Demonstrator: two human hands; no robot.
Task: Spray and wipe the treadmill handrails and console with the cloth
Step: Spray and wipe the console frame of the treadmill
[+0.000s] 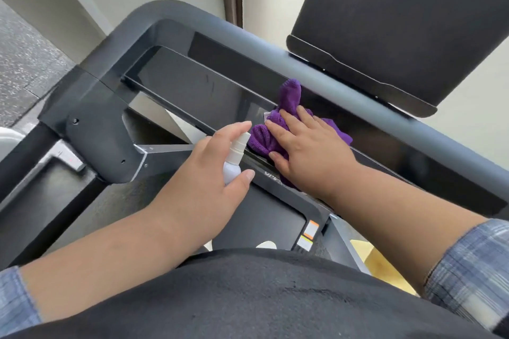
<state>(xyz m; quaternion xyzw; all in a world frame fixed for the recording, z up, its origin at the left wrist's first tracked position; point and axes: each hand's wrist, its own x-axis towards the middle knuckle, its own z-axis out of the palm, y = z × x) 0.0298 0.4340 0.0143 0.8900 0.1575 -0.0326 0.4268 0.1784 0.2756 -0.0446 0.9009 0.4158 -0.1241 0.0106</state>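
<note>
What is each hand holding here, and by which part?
The left hand grips the spray bottle by its lower body, forefinger by the nozzle. The right hand holds nothing; it presses flat on the purple cloth on the console.

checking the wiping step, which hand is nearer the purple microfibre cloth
Right. The right hand lies flat on the purple microfibre cloth on the black console; the left hand holds a small white spray bottle just left of it.

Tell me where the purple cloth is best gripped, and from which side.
Probably the cloth's bunched tip, which sticks out beyond the right hand toward the rail. Pinch it from above: the rest lies crumpled on the console under the flat palm.
</note>
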